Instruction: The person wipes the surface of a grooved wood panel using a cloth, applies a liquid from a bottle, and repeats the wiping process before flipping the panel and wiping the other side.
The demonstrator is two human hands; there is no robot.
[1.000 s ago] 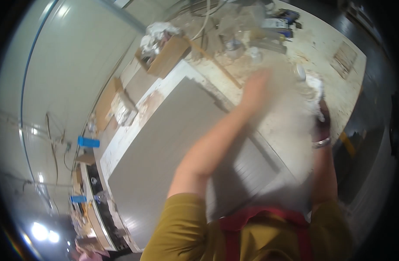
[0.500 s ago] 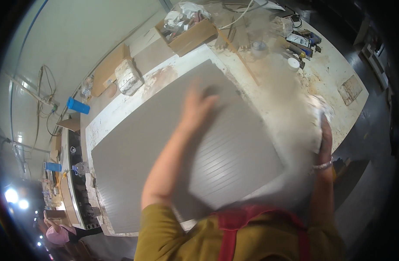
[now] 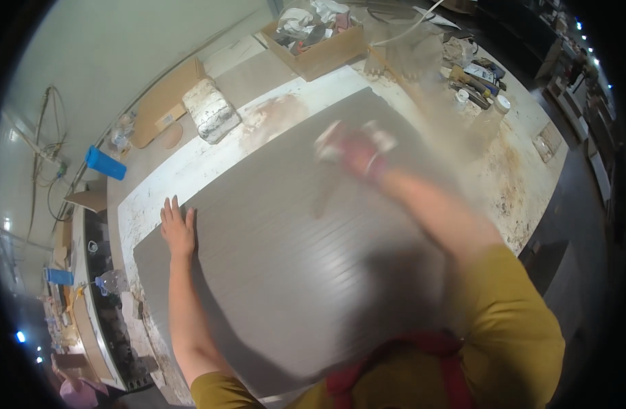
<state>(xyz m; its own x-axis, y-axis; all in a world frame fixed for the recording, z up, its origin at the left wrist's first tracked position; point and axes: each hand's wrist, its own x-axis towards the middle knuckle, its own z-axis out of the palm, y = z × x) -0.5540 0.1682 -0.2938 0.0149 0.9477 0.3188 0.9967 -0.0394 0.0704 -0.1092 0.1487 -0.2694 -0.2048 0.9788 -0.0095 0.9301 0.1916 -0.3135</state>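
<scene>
On the bench (image 3: 190, 170) a big grey panel (image 3: 292, 259) lies flat, taking up most of the white top, its long ribs running away from me toward the far right. My left hand (image 3: 177, 228) rests open and palm-down at the panel's near left edge, fingers spread and gripping nothing; I judge it is there as a weight, so the sheet does not slide under the work of the other hand. My right hand (image 3: 357, 151) is out over the far part of the panel, smeared by motion. It seems closed around something pale, perhaps a rag or pad (image 3: 330, 140), but the blur is too strong for me to say what it is or how tightly I hold it. The two hands are well apart, one at each end of the sheet.

Beyond the panel the bench is stained and dusty. A cardboard box (image 3: 320, 48) of rags stands at the far edge, out of the way of the sweep. A wrapped whitish block (image 3: 211, 109) lies to the left of it, near flat cardboard pieces (image 3: 163, 102). A blue cylinder (image 3: 105, 162) lies off the bench to the left, and small tools and pots (image 3: 480, 78) are crowded at the far right corner.
</scene>
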